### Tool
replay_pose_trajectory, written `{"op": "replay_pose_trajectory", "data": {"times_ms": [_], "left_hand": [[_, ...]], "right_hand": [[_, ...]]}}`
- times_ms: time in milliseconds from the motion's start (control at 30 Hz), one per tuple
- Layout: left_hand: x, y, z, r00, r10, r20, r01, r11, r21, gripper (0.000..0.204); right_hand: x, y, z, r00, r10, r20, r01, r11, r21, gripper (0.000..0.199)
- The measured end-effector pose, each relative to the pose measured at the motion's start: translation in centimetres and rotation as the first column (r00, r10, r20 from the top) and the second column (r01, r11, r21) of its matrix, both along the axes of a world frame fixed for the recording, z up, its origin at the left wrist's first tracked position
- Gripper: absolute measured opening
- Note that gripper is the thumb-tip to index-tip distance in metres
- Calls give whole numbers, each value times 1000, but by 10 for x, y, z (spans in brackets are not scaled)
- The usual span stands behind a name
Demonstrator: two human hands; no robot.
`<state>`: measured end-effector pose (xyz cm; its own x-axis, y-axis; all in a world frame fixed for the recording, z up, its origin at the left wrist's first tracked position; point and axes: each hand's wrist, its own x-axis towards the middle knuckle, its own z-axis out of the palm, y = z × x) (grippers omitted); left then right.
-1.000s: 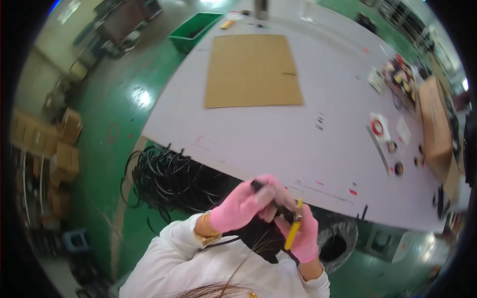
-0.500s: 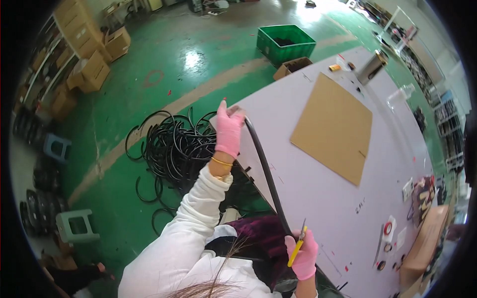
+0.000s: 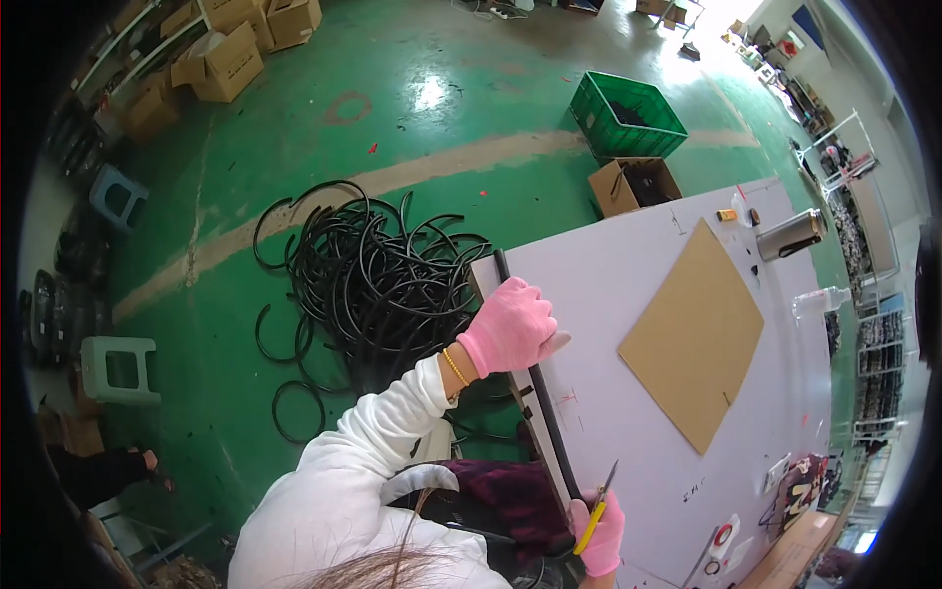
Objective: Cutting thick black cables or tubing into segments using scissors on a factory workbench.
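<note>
A black tube (image 3: 551, 417) runs along the left edge of the pale table (image 3: 638, 412). My left hand (image 3: 510, 329), in a pink glove, is closed round the tube towards its far end, which sticks out past my fist. At the near part of the tube is my gloved right hand (image 3: 606, 545), closed on yellow-handled snips (image 3: 593, 522) with the pointed blade facing away from me. The right thumb is beside the tube; whether it presses on it I cannot tell.
A tangle of black tubing (image 3: 368, 275) lies on the floor left of the table. On the table are a cardboard sheet (image 3: 697, 334), a steel flask (image 3: 790, 236) and a clear bottle (image 3: 820, 301). Beyond stand a cardboard box (image 3: 618, 187) and a green crate (image 3: 638, 137); a stool (image 3: 120, 369) stands left.
My left hand has come down and nearer along the tube, from an upright grip at its far end to a fist round it. The tube now lies straighter along the table edge. The view has shifted.
</note>
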<state>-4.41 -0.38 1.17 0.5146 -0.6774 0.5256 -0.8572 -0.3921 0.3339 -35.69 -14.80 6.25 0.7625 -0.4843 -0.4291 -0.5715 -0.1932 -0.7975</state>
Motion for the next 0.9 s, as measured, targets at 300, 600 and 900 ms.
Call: {"op": "replay_pose_trajectory", "data": {"times_ms": [300,600,900], "left_hand": [[-3,0,-1,998,41,-49,-45,994,-95,31],[-1,-6,2,978,159,-132,-167,985,-50,29],[-4,-2,18,943,245,-225,-193,954,230,48]], "right_hand": [[14,6,20,990,-118,-82,122,992,38,11],[16,6,19,985,-161,-69,163,986,27,12],[7,4,9,987,-149,-66,153,987,53,13]]}}
